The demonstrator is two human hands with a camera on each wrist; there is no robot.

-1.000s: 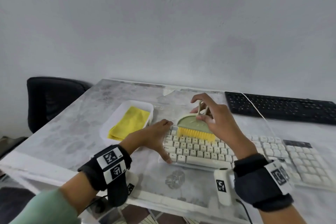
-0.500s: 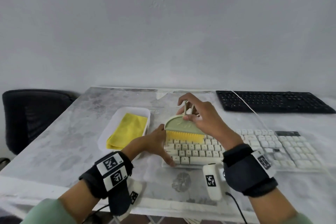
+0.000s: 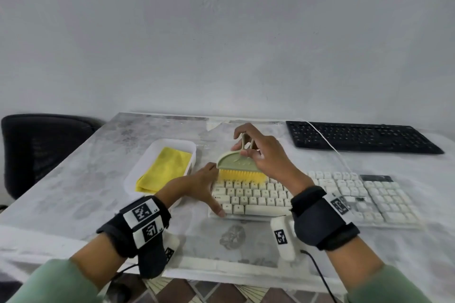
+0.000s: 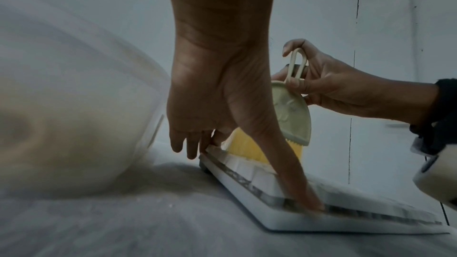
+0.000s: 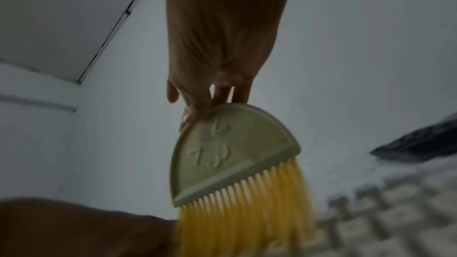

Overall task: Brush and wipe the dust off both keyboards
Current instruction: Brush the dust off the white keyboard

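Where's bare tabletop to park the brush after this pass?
Bare patches: in front of the white keyboard by the near edge, and behind the tray toward the wall. Crowded: the tray holds the yellow cloth, and the left hand fills the tray-keyboard gap.

the near keyboard lay on the table before the person, with the far keyboard behind it, to the right and well apart. a tray stood just left of the near keyboard and held a cloth. the left hand rested at the near keyboard's left end, between tray and keys. the brush, in the right hand, stood upright on the rear key rows, right of the left hand.
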